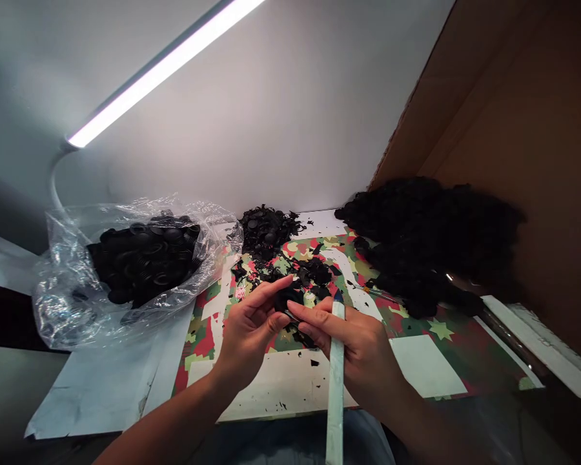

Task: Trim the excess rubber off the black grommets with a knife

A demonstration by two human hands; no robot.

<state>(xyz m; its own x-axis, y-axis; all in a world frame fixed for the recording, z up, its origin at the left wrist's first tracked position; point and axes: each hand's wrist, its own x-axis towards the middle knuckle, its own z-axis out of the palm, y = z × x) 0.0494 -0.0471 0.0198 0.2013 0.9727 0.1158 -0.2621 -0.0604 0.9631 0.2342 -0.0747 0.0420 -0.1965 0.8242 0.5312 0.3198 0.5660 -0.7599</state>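
Note:
Over the middle of the table, my left hand (252,326) pinches a small black round piece (283,299) between thumb and fingers. My right hand (353,342) is closed round a long pale flat stick (336,387) with a dark tip, which runs back toward my body. The index finger and thumb of that hand meet the black piece from the right. Whether a blade or other tip lies between the fingers is hard to make out. Loose black scraps (317,271) lie just beyond both hands.
A clear plastic bag (72,303) on the left holds many black round caps (145,255). A small heap of black trimmings (268,226) sits at the back. On the right, a large black pile (430,232) leans against cardboard (523,116). A lit lamp (164,71) hangs above.

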